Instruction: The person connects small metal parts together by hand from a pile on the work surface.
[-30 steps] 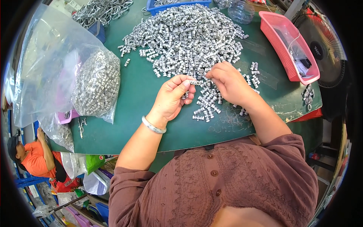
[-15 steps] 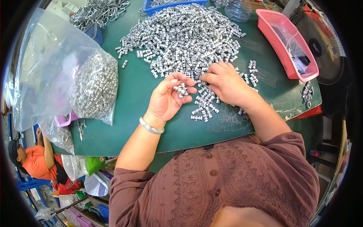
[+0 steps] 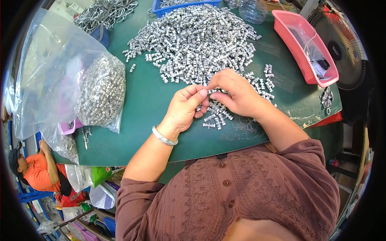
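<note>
Green table (image 3: 197, 145), scuffed near front edge. At centre: heap of small silvery parts (image 3: 197, 44), with strays (image 3: 269, 75) around it. Left: clear bag (image 3: 100, 94) of similar parts. Far left: metal loops (image 3: 106, 15), beside blue box (image 3: 104, 38). Far side: blue tray (image 3: 187, 5), clear container (image 3: 252, 13). Right: pink basket (image 3: 294, 49); loose metal bits (image 3: 326, 96) near corner.

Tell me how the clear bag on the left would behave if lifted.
The clear bag would probably be floppy, as its upper part is thin and creased. It is likely heavy toward the right, where many metal-looking parts bulge it out. These might shift, since they lie jumbled.
</note>
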Demonstrator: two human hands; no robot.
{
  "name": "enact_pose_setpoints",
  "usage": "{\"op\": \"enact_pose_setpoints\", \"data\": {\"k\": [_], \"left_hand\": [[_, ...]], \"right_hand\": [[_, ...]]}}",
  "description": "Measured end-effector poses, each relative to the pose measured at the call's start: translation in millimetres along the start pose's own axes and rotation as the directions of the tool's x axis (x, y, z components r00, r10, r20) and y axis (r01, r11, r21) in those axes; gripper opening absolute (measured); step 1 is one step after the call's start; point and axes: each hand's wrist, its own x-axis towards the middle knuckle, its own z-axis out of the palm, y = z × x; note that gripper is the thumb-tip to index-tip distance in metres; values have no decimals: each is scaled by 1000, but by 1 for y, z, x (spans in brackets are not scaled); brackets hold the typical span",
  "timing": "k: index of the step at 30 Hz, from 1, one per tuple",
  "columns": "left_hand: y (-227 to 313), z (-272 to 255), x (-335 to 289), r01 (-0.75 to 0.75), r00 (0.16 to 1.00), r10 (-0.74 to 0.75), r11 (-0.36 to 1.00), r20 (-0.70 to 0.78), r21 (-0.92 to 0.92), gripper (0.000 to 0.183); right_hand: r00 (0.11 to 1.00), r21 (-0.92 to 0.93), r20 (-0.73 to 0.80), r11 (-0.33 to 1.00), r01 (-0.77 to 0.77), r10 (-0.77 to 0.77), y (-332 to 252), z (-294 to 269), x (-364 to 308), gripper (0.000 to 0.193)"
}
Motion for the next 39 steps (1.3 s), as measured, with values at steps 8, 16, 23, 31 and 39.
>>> {"op": "enact_pose_setpoints", "data": {"k": [8,16,23,31,39], "left_hand": [[0,-6,2,-23,1000,23,998,10,-53,14],[8,-14,5,-10,998,29,961,64,-277,18],[8,-20,7,-76,997,57,918,-60,-390,16],[8,-11,5,-38,984,19,994,-178,-102,8],[8,-9,5,-42,981,34,998,-192,-37,8]], "right_hand": [[980,-330,78,932,-146,181,8,-6,-7,17],[988,-345,23,928,-138,156,11,-2,-6,8],[991,-420,61,903,-86,123,10,7,3,9],[985,-410,93,907,-95,146,7,8,6,11],[965,-440,141,887,-139,221,-1,9,8,13]]}}
